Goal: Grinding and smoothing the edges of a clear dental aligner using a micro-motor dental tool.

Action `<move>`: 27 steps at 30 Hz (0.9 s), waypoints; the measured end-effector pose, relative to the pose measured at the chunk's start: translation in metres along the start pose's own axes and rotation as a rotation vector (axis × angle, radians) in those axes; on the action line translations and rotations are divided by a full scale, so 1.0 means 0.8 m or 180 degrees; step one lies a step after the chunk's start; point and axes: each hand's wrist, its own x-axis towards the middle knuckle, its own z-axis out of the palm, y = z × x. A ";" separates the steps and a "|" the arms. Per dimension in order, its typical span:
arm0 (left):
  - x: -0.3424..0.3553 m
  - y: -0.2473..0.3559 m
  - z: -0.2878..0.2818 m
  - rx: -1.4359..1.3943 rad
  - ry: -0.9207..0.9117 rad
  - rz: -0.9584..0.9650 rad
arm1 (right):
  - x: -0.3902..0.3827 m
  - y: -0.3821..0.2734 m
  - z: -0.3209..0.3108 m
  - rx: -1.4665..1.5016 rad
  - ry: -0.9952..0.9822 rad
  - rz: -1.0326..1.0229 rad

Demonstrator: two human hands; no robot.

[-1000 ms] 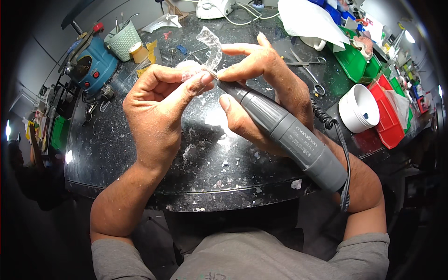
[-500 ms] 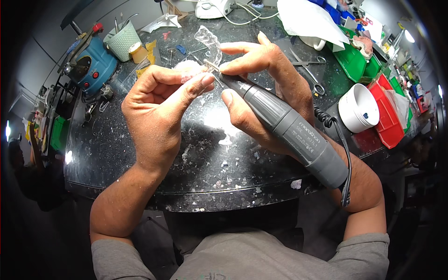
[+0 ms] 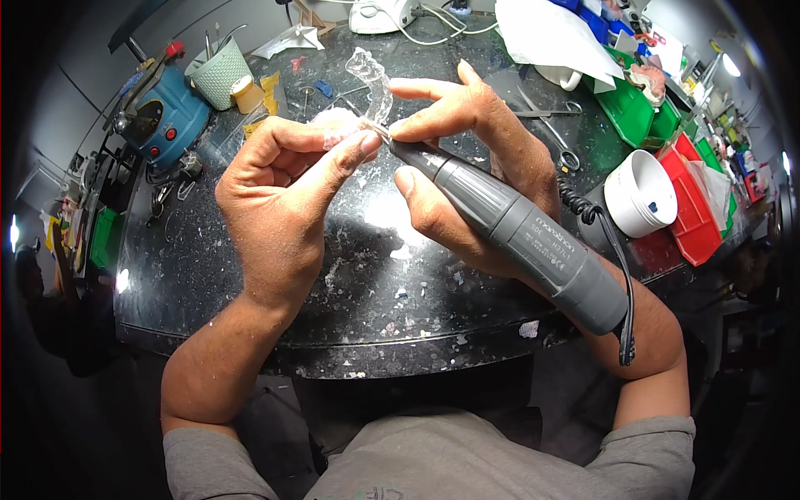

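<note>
A clear, curved, tooth-shaped tray [image 3: 377,92] rises from the pinched fingertips of my left hand [image 3: 283,192], whose grip partly hides its pinkish-white lower end. My right hand [image 3: 450,200] grips a dark grey rotary handpiece [image 3: 521,237] lying diagonally, cord at its rear end. The handpiece's slim metal tip [image 3: 379,131] meets the tray beside my left thumb; whether it touches is too small to tell. Both hands are raised over the speckled black bench [image 3: 212,321]. Metal scissors [image 3: 554,133] lie behind my right hand.
A blue machine [image 3: 167,117], green pot of tools [image 3: 221,75] and yellow pieces [image 3: 271,92] stand back left. A white device [image 3: 375,15] is at the back. On the right are white sheets [image 3: 542,37], a white tub [image 3: 637,196], red bins [image 3: 692,242] and green bins [image 3: 621,112].
The handpiece's rear end has moved slightly up and to the right. The clear tray has shifted and tilted slightly. My left hand is almost still, with the same pinch.
</note>
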 end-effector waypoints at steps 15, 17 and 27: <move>-0.001 0.003 0.003 0.0217 0.0042 0.0046 | 0.001 -0.002 -0.001 0.0066 0.0006 0.0029; -0.001 0.002 0.003 0.0263 0.0072 0.0036 | 0.001 0.001 -0.001 0.0032 0.0051 0.0019; -0.002 0.002 0.000 0.0250 0.0101 -0.0007 | 0.000 0.004 0.001 0.0707 0.0039 0.0306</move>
